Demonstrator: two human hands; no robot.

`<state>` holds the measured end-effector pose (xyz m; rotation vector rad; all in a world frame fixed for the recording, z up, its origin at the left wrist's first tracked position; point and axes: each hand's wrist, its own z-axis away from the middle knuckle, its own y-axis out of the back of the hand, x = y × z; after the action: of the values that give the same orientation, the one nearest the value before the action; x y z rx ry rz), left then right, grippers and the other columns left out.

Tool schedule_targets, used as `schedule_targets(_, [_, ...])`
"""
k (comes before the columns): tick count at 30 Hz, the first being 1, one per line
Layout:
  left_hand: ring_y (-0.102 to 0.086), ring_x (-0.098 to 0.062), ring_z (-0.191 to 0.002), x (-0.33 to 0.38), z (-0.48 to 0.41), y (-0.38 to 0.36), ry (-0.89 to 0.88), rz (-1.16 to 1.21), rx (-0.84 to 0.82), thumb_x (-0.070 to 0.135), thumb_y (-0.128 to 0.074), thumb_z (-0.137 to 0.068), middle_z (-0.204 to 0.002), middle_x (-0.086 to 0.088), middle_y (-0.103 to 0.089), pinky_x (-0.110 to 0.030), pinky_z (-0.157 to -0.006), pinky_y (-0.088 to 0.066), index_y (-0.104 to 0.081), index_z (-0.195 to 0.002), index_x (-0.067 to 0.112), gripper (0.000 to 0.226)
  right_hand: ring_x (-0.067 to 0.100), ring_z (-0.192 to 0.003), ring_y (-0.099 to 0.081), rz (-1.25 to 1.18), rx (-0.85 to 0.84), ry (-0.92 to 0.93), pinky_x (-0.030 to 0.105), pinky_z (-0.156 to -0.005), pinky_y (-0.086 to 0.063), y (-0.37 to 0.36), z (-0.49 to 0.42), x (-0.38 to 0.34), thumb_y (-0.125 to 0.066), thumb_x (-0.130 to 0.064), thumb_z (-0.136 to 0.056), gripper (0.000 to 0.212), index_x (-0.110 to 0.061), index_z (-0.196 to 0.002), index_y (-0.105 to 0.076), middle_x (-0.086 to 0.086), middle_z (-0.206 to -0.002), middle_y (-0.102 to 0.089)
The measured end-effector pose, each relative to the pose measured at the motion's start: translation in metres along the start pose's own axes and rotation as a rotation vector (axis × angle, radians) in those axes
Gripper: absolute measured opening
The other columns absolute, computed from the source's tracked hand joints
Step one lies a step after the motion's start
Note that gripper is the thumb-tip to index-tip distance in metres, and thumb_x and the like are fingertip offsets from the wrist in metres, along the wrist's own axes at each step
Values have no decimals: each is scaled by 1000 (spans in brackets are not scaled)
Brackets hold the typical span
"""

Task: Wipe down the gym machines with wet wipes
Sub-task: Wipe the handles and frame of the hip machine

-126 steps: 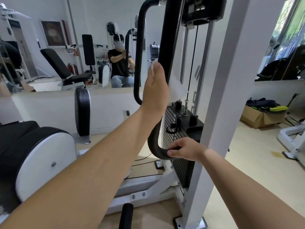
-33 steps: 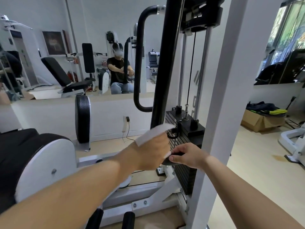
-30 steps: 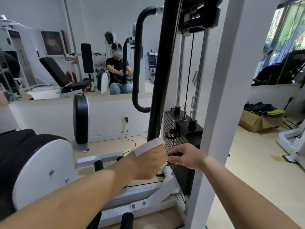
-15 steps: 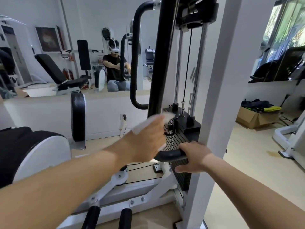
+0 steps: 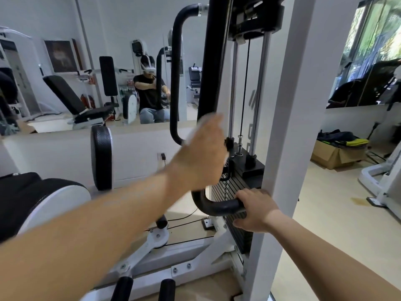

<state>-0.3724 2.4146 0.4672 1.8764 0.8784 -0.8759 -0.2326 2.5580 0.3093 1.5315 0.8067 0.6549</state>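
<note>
Left hand (image 5: 199,155) clasping wipe (image 5: 193,135) round black bar (image 5: 211,61) (blurred), right hand (image 5: 257,210) gripping its curved end, panel lettering (image 5: 251,101) unreadable.

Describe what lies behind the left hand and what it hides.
Behind the blurred left hand runs the black bar, a wet wipe showing white at the hand's edges. Hidden: that stretch of bar, most of the wipe, part of the weight stack.

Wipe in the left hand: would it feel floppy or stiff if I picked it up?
Probably floppy: the wipe looks thin and bends along the left hand at the black bar. Likely very light, since one hand carries it. It is blurred, so slipperiness is unclear.
</note>
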Motion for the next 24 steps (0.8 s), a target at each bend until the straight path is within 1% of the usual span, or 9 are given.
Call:
schedule_targets(2, [-56, -32, -100, 51, 23, -18, -218, 55, -210, 26, -39, -105, -83, -9, -62, -51, -125, -19, -71, -96, 14, 36, 14, -99, -52, 29, -23, -4, 33, -98, -43, 1, 0, -1, -74, -59, -69, 54, -37, -110, -48, -12, -108, -55])
schedule_targets(4, [-55, -30, -90, 95, 59, -27, -278, 86, -377, 23, -40, -105, -86, -7, -60, -47, -118, -31, -65, -109, 11, 28, 15, -101, -51, 47, -37, -2, 34, -100, -43, 1, 0, -2, -75, -58, -68, 57, -35, -113, -47, -10, -109, -54])
schedule_targets(7, [-54, -31, -94, 87, 60, -40, -295, 155, -308, 27, -35, -103, -95, -8, -63, -51, -113, -30, -61, -113, 7, 34, 15, -102, -50, 50, -55, 0, 34, -101, -43, 3, -1, -1, -76, -55, -69, 59, -34, -115, -46, -10, -111, -52])
schedule_targets(9, [-55, -34, -106, 60, 54, -40, -334, 137, -113, 25, -32, -103, -99, -8, -67, -55, -120, -19, -67, -107, 9, 39, 15, -102, -50, 41, -59, 2, 34, -101, -43, 3, -1, -2, -76, -55, -69, 58, -35, -114, -45, -9, -111, -52])
schedule_targets(12, [-51, -43, -126, 13, 37, -43, -185, 8, 144, 13, -22, -100, -101, -16, -67, -57, -127, -7, -70, -97, 2, 49, 15, -98, -47, 33, -38, -2, 33, -99, -41, 3, 0, -3, -76, -53, -70, 54, -36, -107, -41, -11, -108, -49])
schedule_targets(15, [-51, -43, -122, 20, 33, -34, -66, 9, 140, 13, -29, -99, -105, -20, -67, -54, -128, 5, -71, -100, 0, 44, 15, -96, -43, 36, -40, -1, 34, -98, -39, 4, 1, -3, -75, -53, -72, 52, -37, -103, -37, -11, -106, -46])
schedule_targets(18, [-50, -40, -106, 89, 51, -34, -164, 157, -224, 24, -34, -101, -96, -16, -62, -63, -123, -2, -67, -110, 9, 38, 16, -97, -43, 44, -25, 4, 35, -100, -39, 4, 3, -3, -75, -54, -71, 53, -35, -105, -39, -11, -106, -45])
schedule_targets(20, [-47, -36, -100, 132, 63, -32, -48, 277, -394, 19, -26, -100, -98, -16, -52, -61, -121, -11, -57, -121, 5, 41, 17, -101, -46, 30, -18, 18, 36, -101, -39, 3, 3, -4, -73, -53, -72, 54, -33, -112, -43, -10, -108, -46])
schedule_targets(24, [-48, -35, -114, 159, 57, -32, 226, 538, -369, 21, -36, -99, -115, -14, -55, -56, -124, -2, -52, -129, 6, 37, 17, -120, -54, -221, 4, 31, 35, -108, -40, 1, 19, 5, -69, -42, -80, 56, -31, -133, -54, -10, -126, -58])
